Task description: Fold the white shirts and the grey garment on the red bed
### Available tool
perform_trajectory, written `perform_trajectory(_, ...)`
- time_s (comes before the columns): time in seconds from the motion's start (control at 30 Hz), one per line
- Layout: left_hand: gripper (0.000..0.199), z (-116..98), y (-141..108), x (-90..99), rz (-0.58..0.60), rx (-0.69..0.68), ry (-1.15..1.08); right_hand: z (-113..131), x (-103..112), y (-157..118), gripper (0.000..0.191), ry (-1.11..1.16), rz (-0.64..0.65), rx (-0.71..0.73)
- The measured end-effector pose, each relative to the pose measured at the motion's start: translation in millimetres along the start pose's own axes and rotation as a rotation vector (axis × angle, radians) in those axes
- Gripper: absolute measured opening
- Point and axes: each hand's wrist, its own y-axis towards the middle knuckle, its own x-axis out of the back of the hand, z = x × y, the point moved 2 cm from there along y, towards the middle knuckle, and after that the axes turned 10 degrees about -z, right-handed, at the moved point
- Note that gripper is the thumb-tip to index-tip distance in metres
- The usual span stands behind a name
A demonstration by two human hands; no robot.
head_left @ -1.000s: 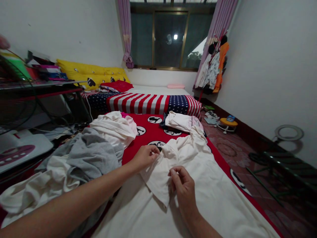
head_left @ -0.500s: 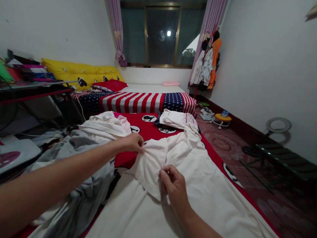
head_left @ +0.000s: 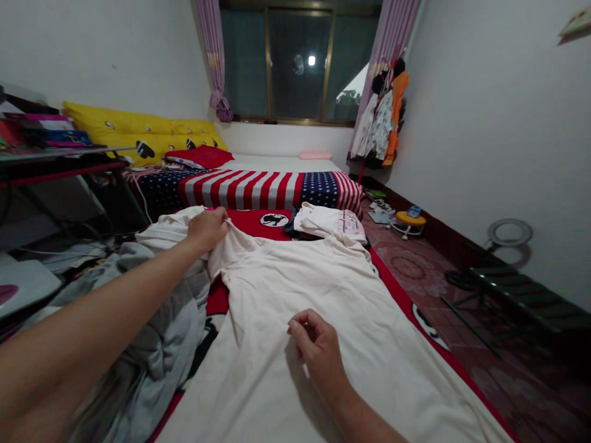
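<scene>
A cream-white shirt [head_left: 286, 289] lies spread out in front of me, its short-sleeved shoulder end pointing away. My left hand [head_left: 207, 229] reaches far forward and pinches the shirt at its left shoulder, with the cloth drawn up into a peak there. Over the middle of the shirt hovers my right hand [head_left: 318, 344], fingers curled in with no cloth between them and a shadow cast below. Beyond the right shoulder lies a folded white shirt [head_left: 321, 219] with a pink print. Crumpled grey and white clothes [head_left: 161, 307] are heaped under my left forearm.
The clothes lie on a red cover [head_left: 217, 298] with round black-and-white prints. Behind it stands a bed with a flag-patterned cloth [head_left: 258, 189]. A cluttered desk [head_left: 69, 161] is at left. On the right floor are a yellow stool [head_left: 410, 219] and a dark folding bench [head_left: 526, 295].
My left hand has moved forward and left, carrying the shirt's edge, so the folded-over part now lies opened out. My right hand has barely moved; the cloth edge beside it is gone.
</scene>
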Motion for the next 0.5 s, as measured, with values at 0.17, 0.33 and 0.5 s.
perform_trajectory(0.17, 0.029, -37, -19, 10.1, 0.022, 0.075, -0.390, -1, 2, 1, 0.024, -0.015, -0.003, -0.013)
perform_trajectory(0.33, 0.010, -75, -108, 69.1, 0.421, -0.350, -0.674, 4, 13, 7, 0.023, 0.028, -0.104, -0.003)
perform_trajectory(0.5, 0.012, -70, -222, 97.6, 0.786, -0.731, -0.489, 19, 40, 23, 0.023, 0.092, -0.321, 0.078)
